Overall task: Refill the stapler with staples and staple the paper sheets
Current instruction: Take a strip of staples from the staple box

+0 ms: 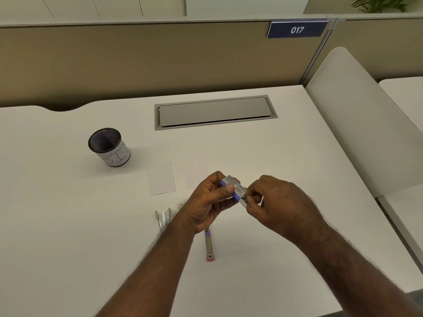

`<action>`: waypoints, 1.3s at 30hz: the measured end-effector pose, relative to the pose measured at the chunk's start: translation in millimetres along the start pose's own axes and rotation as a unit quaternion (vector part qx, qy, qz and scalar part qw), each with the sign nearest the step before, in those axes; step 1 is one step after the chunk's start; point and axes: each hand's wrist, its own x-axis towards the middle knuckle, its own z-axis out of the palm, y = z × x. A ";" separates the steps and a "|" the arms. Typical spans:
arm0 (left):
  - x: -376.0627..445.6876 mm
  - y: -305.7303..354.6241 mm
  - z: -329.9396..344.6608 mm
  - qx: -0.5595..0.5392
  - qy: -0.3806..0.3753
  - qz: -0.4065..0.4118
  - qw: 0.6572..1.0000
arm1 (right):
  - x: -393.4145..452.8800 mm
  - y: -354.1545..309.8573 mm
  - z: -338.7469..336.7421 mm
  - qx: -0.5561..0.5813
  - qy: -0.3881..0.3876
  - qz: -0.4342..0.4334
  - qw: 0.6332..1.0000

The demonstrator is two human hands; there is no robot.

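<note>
My left hand [210, 197] grips a small grey and blue staple box [233, 186] above the white desk [68, 225], thumb across its side. My right hand [279, 202] pinches the white inner tray at the box's right end. An opened stapler lies on the desk below my hands: its metal parts [163, 217] show left of my left wrist, and its long arm with a pink end [209, 248] points toward me. Two small white paper sheets lie side by side behind my hands, one [161, 179] on the left and one [194, 173] on the right.
A black mesh cup [109, 147] wrapped in paper marked "BIN" stands at the left. A grey cable hatch [215, 112] is set into the desk's back. A tan partition rises behind, and a white chair back [357, 120] stands at the right.
</note>
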 end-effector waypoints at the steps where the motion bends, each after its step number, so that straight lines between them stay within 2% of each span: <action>1: -0.1 0.0 0.2 0.000 0.000 0.000 1.000 | 0.2 1.0 0.0 -0.001 -0.005 -0.002 1.000; 8: -0.4 -0.9 0.4 -0.005 -0.004 0.000 1.000 | 1.8 5.5 0.4 -0.003 -0.037 0.004 0.999; 22: 1.1 -5.9 -7.3 -0.027 0.010 0.005 1.000 | -10.0 8.7 -6.6 0.020 0.015 -0.005 1.000; 26: 0.5 -6.1 -8.7 -0.059 0.022 0.009 0.998 | -15.1 10.9 -6.9 0.148 0.086 -0.012 0.985; 30: 0.2 -2.2 -9.3 -0.098 0.029 0.027 0.994 | -28.3 8.4 7.1 0.263 0.129 -0.083 0.953; 33: 1.7 -1.7 -9.1 -0.113 0.030 0.032 0.993 | -36.5 6.2 24.7 0.210 0.134 -0.122 0.961; 39: 2.4 -1.1 -4.6 -0.126 0.018 0.015 0.992 | -32.9 6.0 33.3 0.131 0.181 -0.146 0.964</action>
